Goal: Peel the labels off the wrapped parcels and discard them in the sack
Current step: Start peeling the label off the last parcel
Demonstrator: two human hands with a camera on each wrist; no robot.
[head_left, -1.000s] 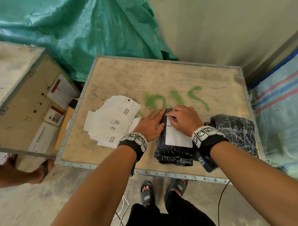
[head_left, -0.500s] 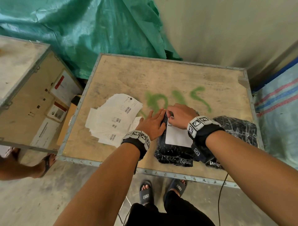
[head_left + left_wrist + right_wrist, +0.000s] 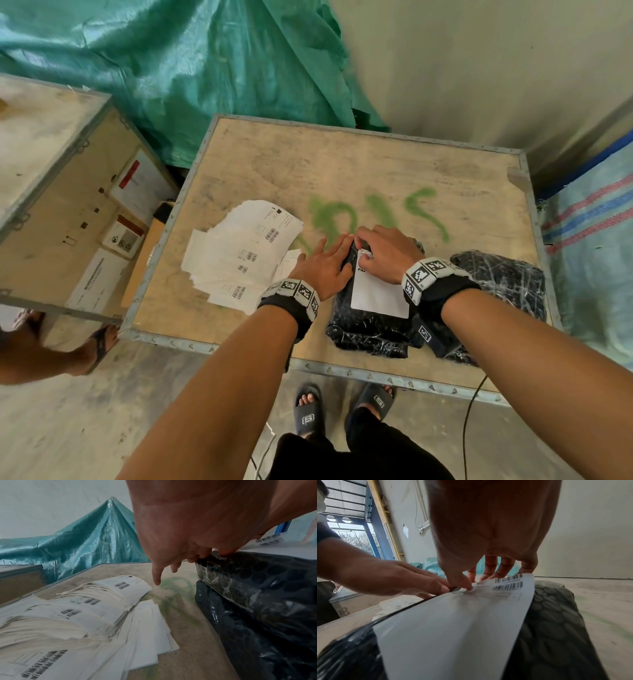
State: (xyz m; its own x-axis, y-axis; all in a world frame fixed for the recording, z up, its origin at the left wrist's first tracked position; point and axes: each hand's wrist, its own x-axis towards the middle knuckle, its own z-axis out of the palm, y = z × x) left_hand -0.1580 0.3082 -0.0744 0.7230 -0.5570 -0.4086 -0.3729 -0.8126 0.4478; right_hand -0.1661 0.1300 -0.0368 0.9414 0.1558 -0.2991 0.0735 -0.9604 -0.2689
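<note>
the label (image 3: 378,294) lies flat on top of the near parcel (image 3: 370,329), long axis running from the far end back toward the person, its far corner just lifting. the right hand (image 3: 387,253) sits on that far end with thumb and fingertips pinching the raised corner — so the rest of the sheet trails from the pinch toward the wrist, and i'd guess the pull must come back that way. the left hand (image 3: 325,265) lies just beside it, fingers straight, pressing the parcel's left edge down. a pile of peeled labels (image 3: 239,253) rests left on the crate (image 3: 411,164); a second parcel (image 3: 503,284) sits right — the sack i can't pick out for sure.
</note>
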